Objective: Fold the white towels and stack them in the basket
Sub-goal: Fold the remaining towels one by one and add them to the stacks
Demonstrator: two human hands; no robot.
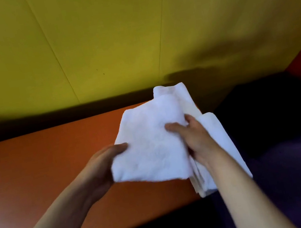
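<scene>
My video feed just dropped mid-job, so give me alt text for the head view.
Both bare hands hold a folded white towel in the air above an orange table: the left hand grips its left edge, the right hand its right side, with layers hanging below. A yellow wall stands behind; no basket is in view.

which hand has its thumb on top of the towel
The left hand: its thumb lies over the towel edge. The right hand shows fingers on top instead.

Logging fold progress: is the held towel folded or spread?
Folded: the white towel shows stacked layers at its lower right edge, gripped by left hand and right hand.
</scene>
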